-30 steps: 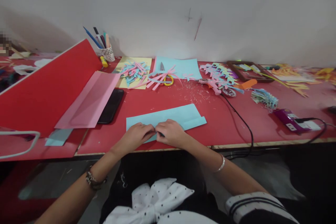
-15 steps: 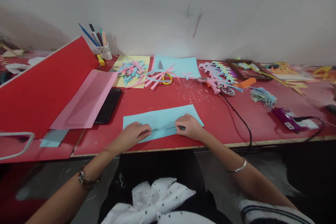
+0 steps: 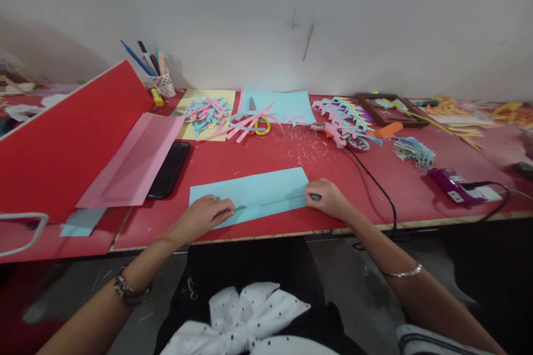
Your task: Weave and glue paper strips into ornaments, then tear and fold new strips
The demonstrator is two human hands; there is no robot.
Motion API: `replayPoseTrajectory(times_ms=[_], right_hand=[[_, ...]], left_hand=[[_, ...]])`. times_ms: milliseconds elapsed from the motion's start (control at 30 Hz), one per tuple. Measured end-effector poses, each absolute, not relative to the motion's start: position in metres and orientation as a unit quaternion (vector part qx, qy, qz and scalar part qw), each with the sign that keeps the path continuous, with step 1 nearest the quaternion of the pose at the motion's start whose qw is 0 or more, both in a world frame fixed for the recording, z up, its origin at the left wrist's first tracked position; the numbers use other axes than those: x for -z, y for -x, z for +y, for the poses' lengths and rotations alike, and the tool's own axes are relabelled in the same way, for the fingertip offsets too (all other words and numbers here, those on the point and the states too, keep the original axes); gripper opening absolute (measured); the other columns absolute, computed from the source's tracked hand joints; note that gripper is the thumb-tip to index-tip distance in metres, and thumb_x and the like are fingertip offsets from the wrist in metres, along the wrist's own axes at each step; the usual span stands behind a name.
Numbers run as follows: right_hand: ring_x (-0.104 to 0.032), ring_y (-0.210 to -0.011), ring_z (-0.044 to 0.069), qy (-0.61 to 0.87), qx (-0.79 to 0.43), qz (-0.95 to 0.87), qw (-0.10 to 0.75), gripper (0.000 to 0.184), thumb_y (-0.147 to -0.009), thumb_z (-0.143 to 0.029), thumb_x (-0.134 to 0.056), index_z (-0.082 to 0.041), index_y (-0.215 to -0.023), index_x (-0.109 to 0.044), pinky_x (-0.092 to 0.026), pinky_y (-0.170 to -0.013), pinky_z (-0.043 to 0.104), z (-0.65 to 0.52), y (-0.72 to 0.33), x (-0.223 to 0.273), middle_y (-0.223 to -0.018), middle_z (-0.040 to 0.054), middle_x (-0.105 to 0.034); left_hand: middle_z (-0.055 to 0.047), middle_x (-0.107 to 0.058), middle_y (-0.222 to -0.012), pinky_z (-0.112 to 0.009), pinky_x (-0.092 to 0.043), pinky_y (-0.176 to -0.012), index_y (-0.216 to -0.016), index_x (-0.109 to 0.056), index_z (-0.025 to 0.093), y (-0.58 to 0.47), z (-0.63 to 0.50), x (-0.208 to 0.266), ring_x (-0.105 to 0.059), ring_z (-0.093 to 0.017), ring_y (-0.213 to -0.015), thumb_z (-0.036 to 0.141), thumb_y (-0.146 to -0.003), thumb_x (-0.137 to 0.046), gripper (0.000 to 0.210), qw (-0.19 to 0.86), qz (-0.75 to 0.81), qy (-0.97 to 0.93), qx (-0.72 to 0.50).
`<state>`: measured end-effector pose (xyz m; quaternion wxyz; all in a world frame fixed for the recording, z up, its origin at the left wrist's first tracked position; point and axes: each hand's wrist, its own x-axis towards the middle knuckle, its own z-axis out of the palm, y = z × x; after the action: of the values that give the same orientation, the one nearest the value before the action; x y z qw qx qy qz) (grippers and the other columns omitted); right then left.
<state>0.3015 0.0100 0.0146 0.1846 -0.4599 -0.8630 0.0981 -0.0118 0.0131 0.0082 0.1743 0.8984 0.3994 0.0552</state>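
Observation:
A light blue sheet of paper (image 3: 254, 188) lies lengthwise near the table's front edge, with a creased or folded line running along its lower part. My left hand (image 3: 209, 214) is closed on the paper's left end, thumb and fingers pressed together at the line. At the right end, my right hand (image 3: 327, 198) is curled with its fingers pinched on the same line. A small dark bluish patch shows between the right fingers; whether it is shaded paper is unclear.
Behind lie scissors (image 3: 262, 126) among paper strips, cut paper pieces (image 3: 210, 113) and a pink glue gun (image 3: 333, 134), its cord trailing right. A black phone (image 3: 170, 171), pink paper (image 3: 133, 163) and slanted red board (image 3: 70, 144) are left; a purple power adapter (image 3: 453, 184) is right.
My right hand has slid rightward along the line to the paper's right end. My left hand stays closed near the left end.

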Motion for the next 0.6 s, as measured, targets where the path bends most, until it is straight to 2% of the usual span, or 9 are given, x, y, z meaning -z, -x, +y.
replayPoseTrajectory(times_ms=[233,333,433,467,533,600], right_hand=[[-0.035,-0.047,0.008,0.516,-0.106,-0.83,0.185,0.017,-0.065,-0.018,-0.039,-0.019,-0.049,-0.035,-0.028,-0.052,0.021,0.009,-0.319,-0.019,-0.047,-0.004,-0.04],[-0.037,-0.047,0.01,0.558,-0.084,-0.796,0.217,0.018,-0.067,-0.019,-0.04,-0.02,-0.05,-0.038,-0.028,-0.05,0.022,0.013,-0.322,-0.025,-0.047,-0.0031,-0.041],[-0.048,-0.061,0.014,0.548,-0.052,-0.79,0.269,0.019,-0.076,-0.022,-0.039,-0.019,-0.062,-0.05,-0.035,-0.06,0.025,0.015,-0.304,-0.032,-0.062,0.0017,-0.053],[-0.051,-0.074,0.016,0.519,-0.05,-0.811,0.265,0.018,-0.079,-0.025,-0.04,-0.019,-0.073,-0.055,-0.037,-0.068,0.028,0.015,-0.292,-0.035,-0.075,0.0047,-0.058],[-0.05,-0.091,0.02,0.477,-0.056,-0.851,0.211,0.022,-0.08,-0.033,-0.045,-0.018,-0.091,-0.058,-0.036,-0.076,0.031,0.015,-0.266,-0.037,-0.098,0.0087,-0.058],[-0.05,-0.089,0.019,0.439,-0.092,-0.884,0.131,0.022,-0.081,-0.034,-0.048,-0.018,-0.091,-0.06,-0.035,-0.075,0.03,0.015,-0.241,-0.036,-0.097,0.0082,-0.058]], left_hand=[[0.001,-0.052,-0.056,-0.022,-0.032,-0.055,-0.074,-0.056,0.021,0.022,0.011,-0.01,-0.047,-0.013,-0.058,0.039,-0.088,-0.024,0.04,0.149,0.397,-0.904,-0.055],[0.0,-0.056,-0.06,-0.022,-0.034,-0.056,-0.076,-0.057,0.02,0.032,0.014,-0.01,-0.049,-0.014,-0.06,0.037,-0.088,-0.025,0.038,0.145,0.412,-0.899,-0.038],[-0.001,-0.06,-0.065,-0.023,-0.034,-0.056,-0.077,-0.058,0.021,0.036,0.018,-0.014,-0.051,-0.015,-0.062,0.034,-0.087,-0.025,0.037,0.137,0.403,-0.905,-0.01],[-0.001,-0.061,-0.065,-0.023,-0.034,-0.056,-0.077,-0.058,0.021,0.036,0.02,-0.015,-0.051,-0.015,-0.062,0.033,-0.088,-0.025,0.037,0.129,0.395,-0.909,-0.003],[-0.002,-0.061,-0.065,-0.024,-0.034,-0.056,-0.078,-0.058,0.021,0.035,0.022,-0.019,-0.052,-0.015,-0.062,0.032,-0.088,-0.024,0.037,0.11,0.39,-0.914,0.002],[-0.002,-0.061,-0.063,-0.025,-0.035,-0.055,-0.079,-0.058,0.02,0.032,0.022,-0.024,-0.053,-0.016,-0.061,0.031,-0.088,-0.024,0.038,0.089,0.398,-0.913,0.004]])
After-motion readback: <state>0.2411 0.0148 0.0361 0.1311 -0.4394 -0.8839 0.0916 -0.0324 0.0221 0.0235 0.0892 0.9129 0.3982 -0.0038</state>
